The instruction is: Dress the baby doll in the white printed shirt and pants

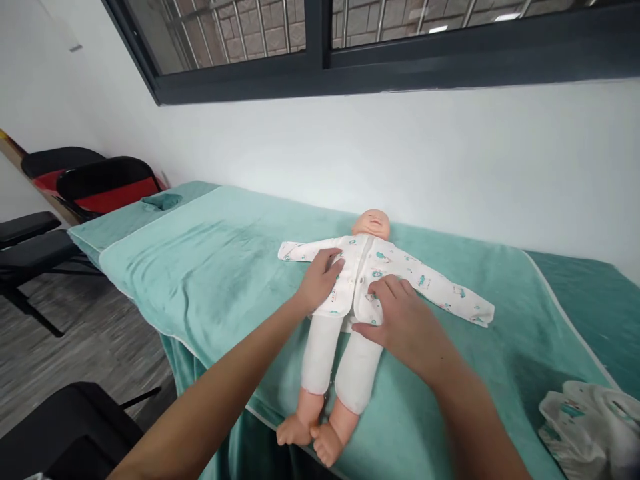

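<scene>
Reaches in with right forearm (470, 407) nearest the camera and left forearm (215, 383) opposite. Rests left hand (320, 279) on one side of the white printed jacket (350, 267), thumb and forefinger only a narrow gap apart. Touches the other side, near the hem, with bent fingers of right hand (400, 317), thumb spread wider toward the white trousers (357, 377). Has the doll (374, 224) face up on the green sheet (215, 267), dressed in both: head beyond the fingers, sleeves stretched out to either side, bare feet (327, 443) nearer than the fingers. Shows crumpled cloth (593, 427) well right of the right fingers, and chairs (113, 183) far off to the left.
</scene>
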### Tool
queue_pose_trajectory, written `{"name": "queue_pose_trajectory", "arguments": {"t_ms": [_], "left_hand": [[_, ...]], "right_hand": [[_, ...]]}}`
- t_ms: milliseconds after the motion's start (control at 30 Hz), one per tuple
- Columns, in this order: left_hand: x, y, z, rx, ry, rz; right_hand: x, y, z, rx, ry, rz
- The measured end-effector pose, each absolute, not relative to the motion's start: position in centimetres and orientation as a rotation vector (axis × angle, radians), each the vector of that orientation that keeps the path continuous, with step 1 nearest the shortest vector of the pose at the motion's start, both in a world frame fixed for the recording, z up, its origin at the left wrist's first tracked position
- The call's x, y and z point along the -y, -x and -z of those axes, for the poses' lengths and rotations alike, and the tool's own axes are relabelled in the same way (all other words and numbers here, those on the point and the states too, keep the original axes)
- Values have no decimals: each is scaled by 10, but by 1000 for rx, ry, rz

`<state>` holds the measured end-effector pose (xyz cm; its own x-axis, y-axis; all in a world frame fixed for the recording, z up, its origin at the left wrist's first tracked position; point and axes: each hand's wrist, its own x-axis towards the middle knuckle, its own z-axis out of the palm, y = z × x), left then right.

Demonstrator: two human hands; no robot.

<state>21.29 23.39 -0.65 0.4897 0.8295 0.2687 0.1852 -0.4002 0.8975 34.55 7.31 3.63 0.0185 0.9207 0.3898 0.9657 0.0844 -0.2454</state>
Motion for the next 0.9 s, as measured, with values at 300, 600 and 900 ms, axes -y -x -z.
{"name": "queue_pose_trajectory", "arguments": {"t_ms": [300,600,900], "left_hand": [[-202,-175,38,-964,-1582,-950],[-286,-161,53,-1491,-2305,-854],[-311,-157,52,-1744,-2223,-663]], "right_hand": [[-76,-337,-38,1571,1597,-264],[-52,-375,-1,968,1536,-254],[-12,-351,35,1275,1804,-376]]}}
